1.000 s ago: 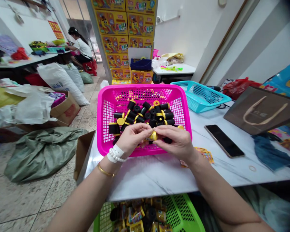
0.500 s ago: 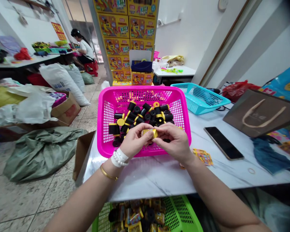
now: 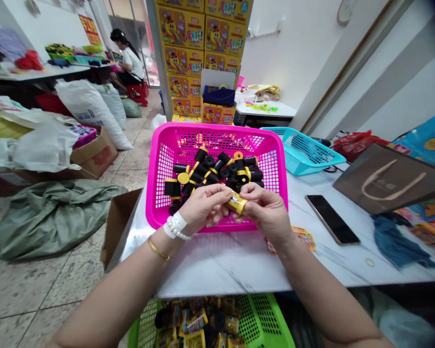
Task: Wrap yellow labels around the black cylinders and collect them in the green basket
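Over the near side of a pink basket [image 3: 156, 145], both hands hold a small cylinder with a yellow printed label [image 3: 236, 203]. My left hand [image 3: 201, 208] pinches its left end, fingertips resting on the label. On the other end, my right hand [image 3: 270, 210] has thumb and fingers closed. Inside the basket lie many black cylinders with yellow rims [image 3: 200, 169], piled loosely. Printed yellow and red label sheets [image 3: 305, 238] lie on the table, partly covered by my right wrist.
A green basket [image 3: 275, 316] with labelled cylinders is below the table's front edge. To the right are a phone [image 3: 331, 219], a brown paper bag [image 3: 380, 181] and a turquoise basket [image 3: 304, 154]. Stacked yellow boxes [image 3: 183, 60] stand behind. A person [image 3: 130, 63] sits far left.
The cylinder has turned, so more of its printed label shows, and it has shifted slightly right. My left fingers now lie along its upper left end. The camera view has tilted a little.
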Demonstrator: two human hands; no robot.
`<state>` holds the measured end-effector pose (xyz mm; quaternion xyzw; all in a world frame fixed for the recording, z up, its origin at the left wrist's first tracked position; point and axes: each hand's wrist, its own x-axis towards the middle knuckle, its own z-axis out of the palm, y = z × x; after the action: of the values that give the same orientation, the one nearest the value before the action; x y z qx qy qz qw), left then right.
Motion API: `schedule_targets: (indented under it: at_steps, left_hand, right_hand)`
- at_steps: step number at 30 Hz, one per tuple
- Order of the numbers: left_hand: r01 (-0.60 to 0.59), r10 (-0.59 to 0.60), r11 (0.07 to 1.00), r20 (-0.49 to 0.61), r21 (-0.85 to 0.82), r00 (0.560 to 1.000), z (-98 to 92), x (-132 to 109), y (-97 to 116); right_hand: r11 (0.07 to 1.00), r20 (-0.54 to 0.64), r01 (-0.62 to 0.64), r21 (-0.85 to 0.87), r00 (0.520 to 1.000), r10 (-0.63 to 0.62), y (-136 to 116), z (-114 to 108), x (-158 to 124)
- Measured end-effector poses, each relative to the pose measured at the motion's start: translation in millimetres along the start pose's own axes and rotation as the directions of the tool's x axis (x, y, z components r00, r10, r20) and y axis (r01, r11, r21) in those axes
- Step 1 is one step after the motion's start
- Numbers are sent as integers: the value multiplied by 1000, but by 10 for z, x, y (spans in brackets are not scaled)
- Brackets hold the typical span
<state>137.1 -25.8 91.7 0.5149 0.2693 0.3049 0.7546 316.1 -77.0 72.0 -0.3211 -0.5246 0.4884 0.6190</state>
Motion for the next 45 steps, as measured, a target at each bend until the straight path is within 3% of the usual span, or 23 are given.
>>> schedule_targets:
  at_steps: [3,6,11,15,18,21,24,26,29,31,33,35,37,40,45]
  left_hand:
    - [-6,6,998,0,63,1000,2,-14,10]
    - [-12,10,996,24,87,1000,16,-30,11]
    - [12,-20,993,62,121,998,55,-54,7]
    - [-36,45,976,-38,215,998,24,-66,42]
    - [-76,118,957,-136,281,984,-28,-55,77]
    - [-94,163,934,-177,346,971,-48,-33,81]
    - [-129,232,884,-181,449,956,-20,-22,52]
    - [-148,265,846,-163,513,950,9,-22,27]
    - [-185,336,773,-145,607,931,33,-16,-9]
    - [-203,397,708,-143,677,907,29,-6,-32]
    - [-215,453,635,-132,742,882,17,4,-52]
    - [-231,500,568,-108,790,859,9,8,-66]
    - [-258,541,518,-79,816,837,13,4,-74]
    - [-307,582,473,-32,826,813,46,-16,-78]
    - [-390,612,434,52,812,789,103,-45,-98]
  right_hand:
    - [999,6,-26,36,1000,25,-2,31,-17]
    - [999,74,-22,-44,997,25,-13,33,-38]
    - [992,83,64,-108,995,-55,-11,48,-50]
    - [994,144,70,-89,988,-57,-218,158,-203]
    - [962,339,117,-246,940,-28,-395,279,-571]
    - [830,548,265,-491,835,58,-373,357,-1044]
    - [691,596,381,-614,798,89,-253,322,-1368]
    - [656,544,387,-648,838,42,-240,230,-1402]
    - [537,325,333,-775,939,-113,-357,24,-1208]
    - [344,146,222,-913,962,-232,-448,-132,-1032]
    - [119,27,65,-991,955,-294,-472,-278,-930]
    - [-62,-40,-57,-996,966,-256,-401,-401,-944]
    - [-162,-83,-109,-981,984,-158,-258,-496,-1046]
    - [-142,-104,-119,-983,989,-105,-25,-576,-1225]
    - [-59,-82,-98,-993,968,-239,120,-581,-1279]
